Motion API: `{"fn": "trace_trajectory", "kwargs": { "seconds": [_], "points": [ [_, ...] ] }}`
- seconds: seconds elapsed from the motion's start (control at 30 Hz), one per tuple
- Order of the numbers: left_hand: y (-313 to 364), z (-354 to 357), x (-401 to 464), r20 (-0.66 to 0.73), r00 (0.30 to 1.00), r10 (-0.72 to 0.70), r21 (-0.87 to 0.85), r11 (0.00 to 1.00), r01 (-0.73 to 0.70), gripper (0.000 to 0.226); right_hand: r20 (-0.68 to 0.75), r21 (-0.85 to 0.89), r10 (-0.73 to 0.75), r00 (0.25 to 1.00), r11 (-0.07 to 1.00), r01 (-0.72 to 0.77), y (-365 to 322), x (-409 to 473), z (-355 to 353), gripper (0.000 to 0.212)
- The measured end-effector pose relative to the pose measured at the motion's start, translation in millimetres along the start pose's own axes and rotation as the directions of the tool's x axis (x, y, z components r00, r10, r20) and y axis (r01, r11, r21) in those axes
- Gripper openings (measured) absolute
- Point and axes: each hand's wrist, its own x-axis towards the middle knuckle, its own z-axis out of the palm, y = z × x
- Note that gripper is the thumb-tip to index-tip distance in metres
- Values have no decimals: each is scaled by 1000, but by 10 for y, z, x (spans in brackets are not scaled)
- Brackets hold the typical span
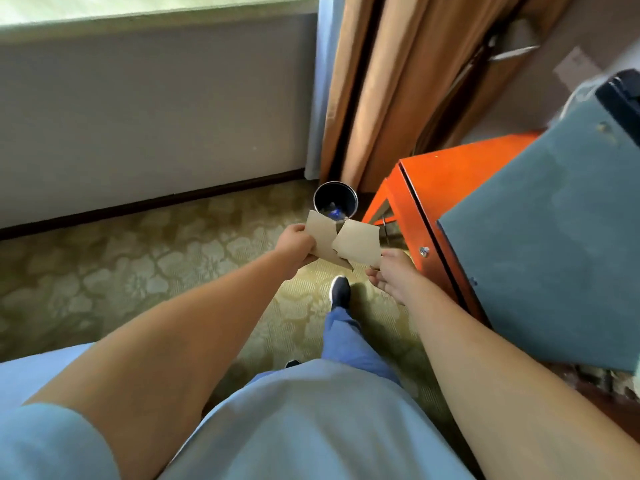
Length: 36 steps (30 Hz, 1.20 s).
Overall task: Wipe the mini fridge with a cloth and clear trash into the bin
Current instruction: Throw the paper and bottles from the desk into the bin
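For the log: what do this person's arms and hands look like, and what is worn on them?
Both forearms are bare, with short light blue sleeves ending near the elbow. The left hand and right hand are bare too: no gloves, watch, rings or markings visible.

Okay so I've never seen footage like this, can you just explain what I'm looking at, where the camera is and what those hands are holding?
There is no machine here. The single picture comes from a wide-angle camera worn on a person's head, looking forward and down, so you see their own arms, light blue clothing and a shoe.

The left hand grips one brown card piece, and the right hand pinches another card piece. The ragged edges between them suggest one sheet torn in two.

Just beyond the hands a small round bin stands on the patterned carpet, with something already inside. To the right is an orange cabinet with a grey-blue panel in front of it, perhaps the fridge door. Curtains hang behind the bin.
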Motion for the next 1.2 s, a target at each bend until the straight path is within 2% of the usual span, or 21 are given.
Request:
{"fn": "trace_trajectory", "kwargs": {
  "seconds": [0.07, 0.17, 0.33, 0.53, 0.63, 0.93, 1.13, 1.2],
  "points": [
    [85, -70, 216, -19, 1000, -8, -11, 1000, 8, 34, 19, -10, 26, 999, 1000, -25, -136, 222, 100, 28],
    [254, -122, 605, -86, 995, -49, -14, 999, 48, 19, 25, 13, 75, 997, 997, -76, -363, 623, 234, 23],
    [610, -45, 1416, -159, 983, -92, 66, 992, 103, 19, 23, 59, 156, 988, 986, -157, -751, 1433, 480, 19],
    [1009, 228, 2514, -211, 944, -255, 68, 959, 274, 23, 42, 137, 313, 949, 939, -316, -1151, 2458, 654, 19],
    [1085, 388, 3090, -226, 918, -325, 89, 932, 351, 23, 25, 123, 393, 919, 911, -392, -1282, 3028, 666, 16],
    [749, 753, 4611, -201, 896, -395, 241, 867, 436, 16, -16, 79, 466, 885, 883, -464, -1178, 4500, 799, 14],
    [497, 905, 5320, -216, 870, -443, 184, 857, 481, 21, -8, 101, 487, 874, 870, -484, -921, 5249, 902, 9],
    [401, 965, 5475, -225, 863, -453, 136, 862, 488, 11, 26, 133, 470, 882, 873, -469, -899, 5403, 955, 6]
  ]
}}
